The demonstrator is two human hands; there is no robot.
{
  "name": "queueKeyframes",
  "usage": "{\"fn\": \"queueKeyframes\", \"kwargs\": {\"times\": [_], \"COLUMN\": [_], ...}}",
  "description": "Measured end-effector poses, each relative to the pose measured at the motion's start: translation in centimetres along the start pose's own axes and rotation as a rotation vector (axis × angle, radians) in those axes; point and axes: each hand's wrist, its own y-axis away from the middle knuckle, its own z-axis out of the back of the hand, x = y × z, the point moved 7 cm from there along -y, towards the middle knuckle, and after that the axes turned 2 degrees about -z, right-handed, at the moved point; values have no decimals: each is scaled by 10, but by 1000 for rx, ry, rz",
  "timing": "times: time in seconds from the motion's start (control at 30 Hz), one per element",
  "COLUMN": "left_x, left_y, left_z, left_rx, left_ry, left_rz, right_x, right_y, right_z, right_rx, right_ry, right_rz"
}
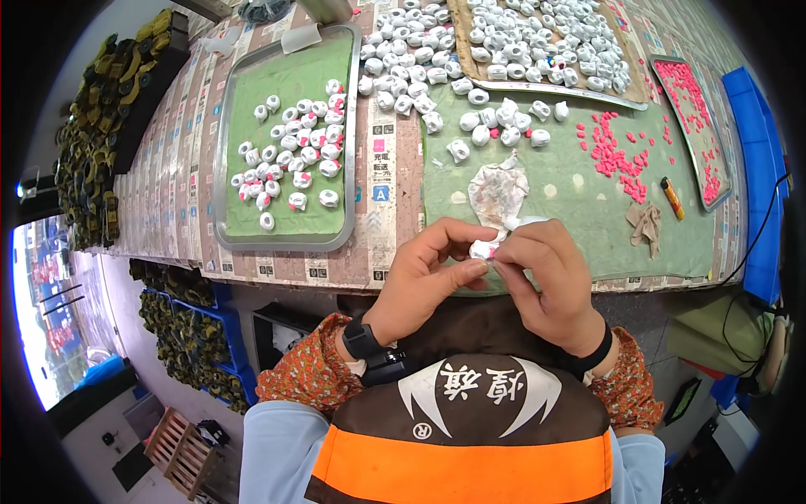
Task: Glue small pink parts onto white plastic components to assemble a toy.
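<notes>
Close to the table's near edge, my left hand (432, 270) is closed, thumb and fingers gripping a small white rounded plastic part (482, 249). My right hand (547, 273) meets it from the other side, its fingertips pinched on a small pink piece (494, 251) at the part's edge, mostly covered by the fingers. Just beyond the hands lies a stained, crumpled white cloth (498, 191). A white object (525, 221) shows behind my right fingers; its kind is unclear. Several more white parts (509, 112) sit on the green cloth farther out.
At left, a green-lined tray (290, 238) holds white parts with pink pieces. A board (554, 90) piled with white parts lies at the back. Loose pink pieces (617, 155), an orange-yellow tube (672, 198), a beige rag (645, 225), a narrow tray (669, 92) and blue bins (760, 185) are right.
</notes>
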Motion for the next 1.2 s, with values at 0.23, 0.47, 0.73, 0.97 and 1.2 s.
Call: {"fn": "queueKeyframes", "kwargs": {"times": [0.23,0.47,0.73,0.97,1.2], "left_x": [-4,-1,-1,1,6], "left_y": [5,6,5,7,9], "left_z": [-4,-3,-1,9,8], "left_rx": [4,-26,-81,-153,-128], "left_ry": [-74,-34,-96,-12,27], "left_rz": [-54,-74,-100,-138,-111], "right_x": [-22,-1,14,11,13], "right_y": [12,5,10,9,22], "right_z": [-3,4,-3,-5,-7], "right_rx": [-15,-85,-107,53,123], "right_ry": [-393,-102,129,87,117], "right_rz": [-293,-74,11,-40,-11]}}
